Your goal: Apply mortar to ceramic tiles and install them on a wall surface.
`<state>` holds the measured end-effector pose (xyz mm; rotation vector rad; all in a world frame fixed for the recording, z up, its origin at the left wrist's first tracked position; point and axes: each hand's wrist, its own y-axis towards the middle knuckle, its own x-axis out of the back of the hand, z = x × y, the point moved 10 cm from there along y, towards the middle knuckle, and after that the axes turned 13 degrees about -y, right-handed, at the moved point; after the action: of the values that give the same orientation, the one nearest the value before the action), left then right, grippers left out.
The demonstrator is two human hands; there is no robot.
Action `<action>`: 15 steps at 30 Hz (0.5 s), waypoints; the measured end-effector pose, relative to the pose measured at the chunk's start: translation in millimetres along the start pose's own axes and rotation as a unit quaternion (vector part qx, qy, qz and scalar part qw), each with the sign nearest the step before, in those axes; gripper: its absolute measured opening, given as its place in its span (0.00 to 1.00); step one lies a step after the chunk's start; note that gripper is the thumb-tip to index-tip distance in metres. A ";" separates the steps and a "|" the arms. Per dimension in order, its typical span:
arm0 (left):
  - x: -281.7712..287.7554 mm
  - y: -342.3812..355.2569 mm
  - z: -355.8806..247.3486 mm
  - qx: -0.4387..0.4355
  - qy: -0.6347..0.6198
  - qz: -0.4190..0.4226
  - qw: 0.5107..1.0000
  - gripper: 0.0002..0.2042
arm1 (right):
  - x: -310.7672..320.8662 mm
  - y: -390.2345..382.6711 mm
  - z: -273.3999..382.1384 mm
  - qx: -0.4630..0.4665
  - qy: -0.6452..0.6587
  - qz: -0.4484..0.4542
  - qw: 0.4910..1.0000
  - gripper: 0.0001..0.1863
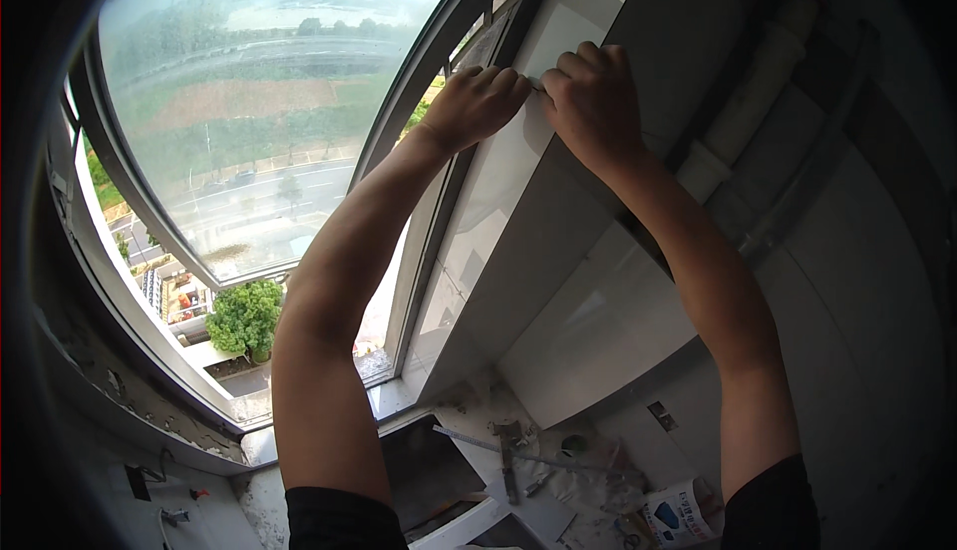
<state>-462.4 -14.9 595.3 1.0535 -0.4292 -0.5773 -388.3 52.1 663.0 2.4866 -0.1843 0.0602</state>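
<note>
Both my arms reach up toward the corner beside the window. My left hand [480, 103] is closed, knuckles up, in front of the glossy light wall strip [498, 176] next to the window frame. Close to its right, my right hand [596, 106] is also closed, at the edge where the strip meets a darker grey panel [518, 251]. A small thin piece [536, 84] shows in the narrow gap between the two hands. Its kind is too small to tell, and the fingers hide the rest.
The tilted window sash [269, 121] hangs ajar at left, with a road and trees far below. White pipes [733, 131] run up the right wall. Below, a cluttered counter carries a hammer [508, 460], a printed bag [680, 515] and debris around a dark rectangular opening [429, 470].
</note>
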 end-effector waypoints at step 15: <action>19.0 -2.1 -1.1 0.008 -0.034 -0.013 0.999 0.05 | 6.7 7.5 15.8 -0.012 -0.014 0.023 1.000 0.03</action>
<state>-447.5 -26.9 594.0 1.0576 -0.4803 -0.6341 -382.7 35.8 655.5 2.4602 -0.2538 0.0419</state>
